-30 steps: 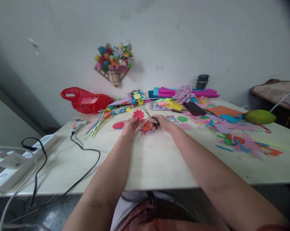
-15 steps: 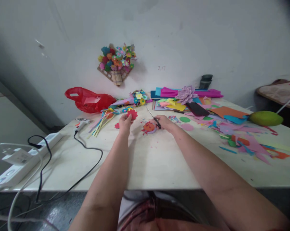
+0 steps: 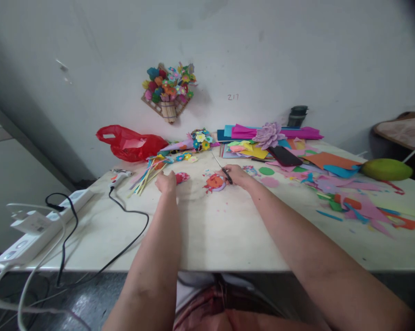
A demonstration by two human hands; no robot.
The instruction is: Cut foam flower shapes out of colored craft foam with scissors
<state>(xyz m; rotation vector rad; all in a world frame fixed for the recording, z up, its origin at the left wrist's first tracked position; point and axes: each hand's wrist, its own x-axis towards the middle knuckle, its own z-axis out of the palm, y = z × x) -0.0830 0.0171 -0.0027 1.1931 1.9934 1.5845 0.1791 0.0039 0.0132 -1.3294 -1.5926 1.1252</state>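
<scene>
My right hand grips a pair of scissors by the dark handles, with the blades pointing away toward the wall. My left hand is low over the table, thumb and fingers apart; what lies beneath it is hidden. Just right of it lies a red, scalloped paper flower cutout, which looks patterned or speckled on top. Between the hands is a small pile of orange and red paper pieces with a lilac rim, close to the scissor handles.
Thin paper strips, a glue gun with its black cord and a power strip are on the left. Behind stand a red plastic bag and a paper bouquet. Coloured scraps and a phone lie right.
My left hand has let go of the red flower cutout it held up and moved left and down. The cutout now lies on the table. My right hand stays with the scissors.
</scene>
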